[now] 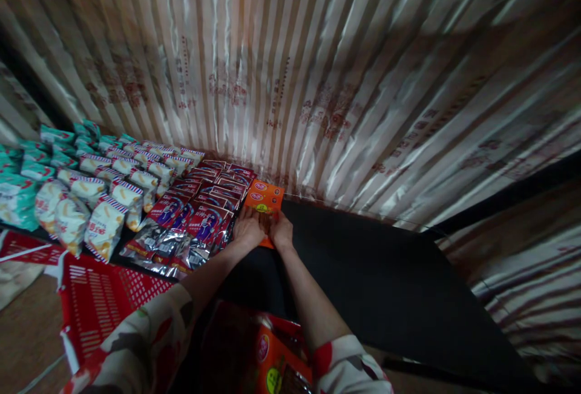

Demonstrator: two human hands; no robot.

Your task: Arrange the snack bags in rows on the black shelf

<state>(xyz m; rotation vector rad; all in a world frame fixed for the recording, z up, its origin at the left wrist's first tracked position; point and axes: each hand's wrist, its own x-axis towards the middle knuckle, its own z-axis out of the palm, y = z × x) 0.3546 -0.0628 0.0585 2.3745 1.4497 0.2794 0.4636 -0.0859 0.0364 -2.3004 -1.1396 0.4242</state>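
My left hand [249, 229] and my right hand [282, 230] are at the two sides of an orange snack packet [273, 199] that lies flat on the black shelf. The fingers of both hands are closed on its edges, and the hands cover part of its lower half. Behind it, more orange packet edges show close together. Directly left of my left hand lie rows of overlapping dark red and purple snack packets [205, 219]. Below my forearms, another orange packet [276, 359] rests among dark, shadowed packaging.
White snack bags with striped tops [105, 224] stand in rows farther left, beside green bags [18, 197]. A red plastic basket [97, 303] is below the shelf's front edge. The black shelf [372, 273] extends right. A pleated, printed sheet [281, 67] hangs behind.
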